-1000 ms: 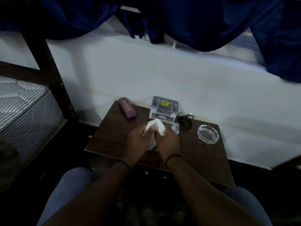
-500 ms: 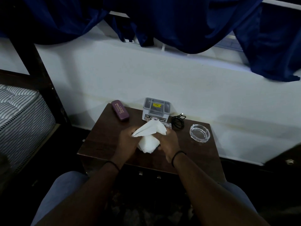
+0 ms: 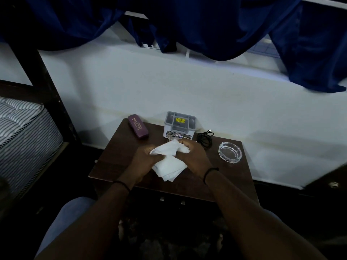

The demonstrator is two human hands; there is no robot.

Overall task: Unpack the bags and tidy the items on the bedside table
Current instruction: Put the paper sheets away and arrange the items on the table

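Table [image 3: 116, 164]: dark wood, under both hands.
Cloth [image 3: 169, 166]: white, crumpled, held above the table; lower part hangs below the fingers.
Left hand [image 3: 144, 162]: fingers closed on the cloth's left edge.
Right hand [image 3: 193, 156]: fingers closed on the cloth's upper right.
Organizer [image 3: 179, 126]: grey, just beyond the fingers.
Ashtray [image 3: 230, 152]: glass, right of the right fingers.
Case [image 3: 138, 125]: maroon, beyond the left fingers.
Cable [image 3: 205, 139]: black, coiled, just beyond the right fingers.

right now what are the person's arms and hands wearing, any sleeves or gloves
No sleeves and no gloves: both forearms are bare as far up as the view shows. The left hand has a thin black band around its wrist, and the right hand has a similar thin black band around its wrist. No rings or watch are visible.
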